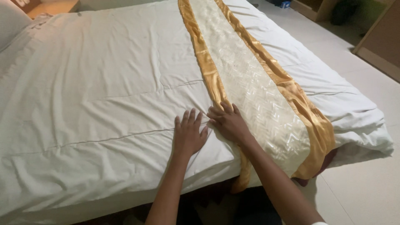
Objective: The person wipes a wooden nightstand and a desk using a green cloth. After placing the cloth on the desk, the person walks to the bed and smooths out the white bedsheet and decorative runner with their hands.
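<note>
From my feed the bed (83,175) fills nearly the whole view, running away from me toward the top left. A white duvet (96,104) covers it, creased in long shallow folds, and its far right corner bulges out over the edge above the floor (366,183), which is pale tile.

Across the duvet lies a runner (254,91), a long cream strip with a zigzag weave and a gold satin border (206,66) down each side. It stretches from the top of the view down to the near edge of the bed, where its end hangs over the side. The right gold border is rumpled near the edge; the left one lies flatter.

At the top left I see a pillow (10,21) and a bit of a wooden nightstand (52,6) behind it. At the top right stands pale wooden furniture (375,46) on the floor.

Both of my arms reach in from the bottom. My right hand (228,121) lies palm down on the runner's left gold border, fingers slightly spread and gripping nothing, fingertips at the seam where gold meets white. My left hand (189,134) lies flat on the duvet just beside the runner, fingers spread wide, empty as well. The two hands are close together, the left index and thumb side almost touching the right hand; I cannot tell if they meet.
</note>
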